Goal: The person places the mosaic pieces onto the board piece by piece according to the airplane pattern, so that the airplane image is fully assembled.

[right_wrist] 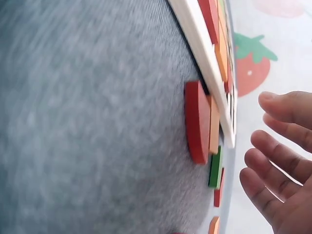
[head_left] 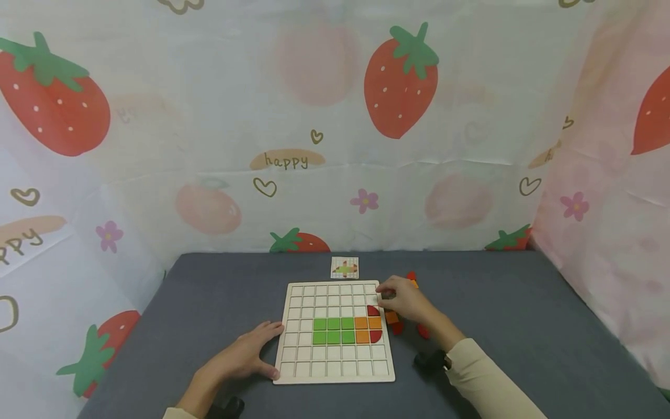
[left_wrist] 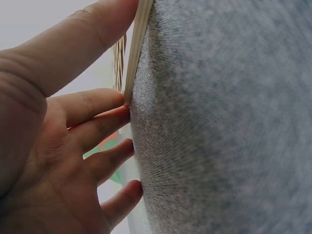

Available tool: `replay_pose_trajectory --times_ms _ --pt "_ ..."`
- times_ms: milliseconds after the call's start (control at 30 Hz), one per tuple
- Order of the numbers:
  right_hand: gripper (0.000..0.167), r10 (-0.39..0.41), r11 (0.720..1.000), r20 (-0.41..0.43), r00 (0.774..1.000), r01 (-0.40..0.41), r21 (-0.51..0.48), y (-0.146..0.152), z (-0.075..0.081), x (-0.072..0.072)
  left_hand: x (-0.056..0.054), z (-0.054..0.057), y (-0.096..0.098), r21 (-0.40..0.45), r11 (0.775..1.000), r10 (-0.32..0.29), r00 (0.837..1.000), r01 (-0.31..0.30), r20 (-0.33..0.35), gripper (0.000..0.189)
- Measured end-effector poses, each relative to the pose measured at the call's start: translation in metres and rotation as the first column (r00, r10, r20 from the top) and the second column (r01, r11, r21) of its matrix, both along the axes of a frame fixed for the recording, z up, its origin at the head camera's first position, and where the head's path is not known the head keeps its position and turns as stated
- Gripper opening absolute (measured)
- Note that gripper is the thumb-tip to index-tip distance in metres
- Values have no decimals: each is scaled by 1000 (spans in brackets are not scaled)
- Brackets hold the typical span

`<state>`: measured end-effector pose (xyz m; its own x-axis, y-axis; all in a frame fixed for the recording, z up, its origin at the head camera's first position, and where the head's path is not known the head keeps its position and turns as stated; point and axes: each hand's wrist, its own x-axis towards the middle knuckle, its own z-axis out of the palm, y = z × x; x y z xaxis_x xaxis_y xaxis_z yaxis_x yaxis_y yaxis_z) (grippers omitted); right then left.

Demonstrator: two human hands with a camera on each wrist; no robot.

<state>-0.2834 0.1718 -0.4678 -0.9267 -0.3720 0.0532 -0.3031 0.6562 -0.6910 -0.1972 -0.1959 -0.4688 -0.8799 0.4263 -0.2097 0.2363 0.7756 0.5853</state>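
A pale wooden grid board (head_left: 303,366) lies on the grey cloth. Green squares (head_left: 334,331), orange squares (head_left: 362,336) and two red rounded-corner pieces (head_left: 376,336) sit in its cells. My left hand (head_left: 246,351) rests at the board's left edge; in the left wrist view its thumb (left_wrist: 92,36) and spread, nearly straight fingers touch the rim. Over the board's upper right edge is my right hand (head_left: 410,301). In the right wrist view that hand (right_wrist: 287,165) has loosely bent, separated fingers, with nothing visible between them, above loose pieces.
A small pattern card (head_left: 345,267) lies behind the board. Right of it are loose pieces: an orange square (head_left: 391,317), a red rounded piece (head_left: 423,331), a green piece (right_wrist: 215,168) and others. A strawberry-print curtain (head_left: 335,203) stands behind the table.
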Motion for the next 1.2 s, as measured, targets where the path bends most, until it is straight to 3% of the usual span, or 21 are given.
replay_pose_trajectory --times_ms 333,867,1200 --pt "26 -44 994 -57 997 49 101 9 -2 -2 -1 -1 -1 3 1000 -12 1000 12 12 96" --pt "21 -43 986 -49 998 50 157 19 -11 -7 -1 0 -1 4 1000 -9 1000 9 16 96" --pt "21 -30 962 -81 996 51 267 15 -10 -6 -1 -1 -2 4 1000 -4 1000 4 23 96"
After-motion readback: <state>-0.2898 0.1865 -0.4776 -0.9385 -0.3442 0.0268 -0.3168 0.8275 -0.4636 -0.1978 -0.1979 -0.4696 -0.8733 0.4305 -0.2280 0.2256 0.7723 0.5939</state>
